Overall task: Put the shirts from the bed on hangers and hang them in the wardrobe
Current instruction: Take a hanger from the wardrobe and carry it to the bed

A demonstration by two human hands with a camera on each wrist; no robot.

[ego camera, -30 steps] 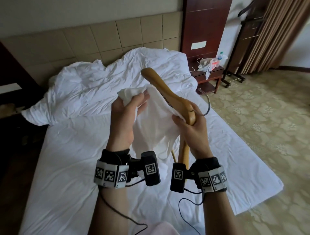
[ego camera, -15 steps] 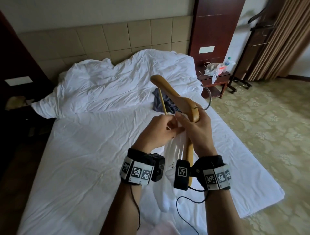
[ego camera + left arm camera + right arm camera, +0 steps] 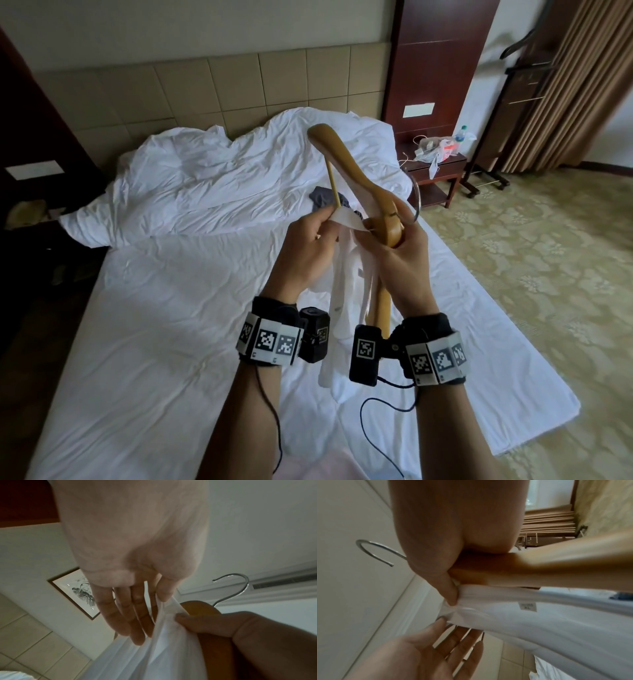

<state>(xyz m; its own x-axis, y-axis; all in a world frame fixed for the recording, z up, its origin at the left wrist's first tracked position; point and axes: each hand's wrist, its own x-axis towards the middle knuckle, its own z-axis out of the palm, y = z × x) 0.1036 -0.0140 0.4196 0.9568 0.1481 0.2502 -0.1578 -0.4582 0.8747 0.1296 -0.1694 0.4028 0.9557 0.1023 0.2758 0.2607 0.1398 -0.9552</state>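
My right hand [image 3: 387, 233] grips a wooden hanger [image 3: 346, 161] at its neck, just below the metal hook [image 3: 417, 198]; its thumb [image 3: 450, 595] pins a white shirt [image 3: 342, 301] against the wood. The shirt hangs bunched between my wrists above the bed [image 3: 154, 325]. My left hand [image 3: 325, 219] pinches the shirt's top edge [image 3: 168, 609] between thumb and fingers, right beside the right thumb. One hanger arm points up and away, the other runs down behind the shirt. A dark grey garment [image 3: 322, 202] lies on the bed behind the hanger.
A crumpled white duvet [image 3: 222, 178] is heaped at the headboard. A bedside table [image 3: 435, 171] with a plastic bag and a bottle stands right of the bed, a dark valet stand [image 3: 493, 144] and curtains beyond it. Patterned carpet lies on the right, dark furniture on the left.
My left hand has come down and right from a raised bunch of shirt to the hanger's neck. The shirt now hangs narrow between my hands, which uncovers the dark garment.
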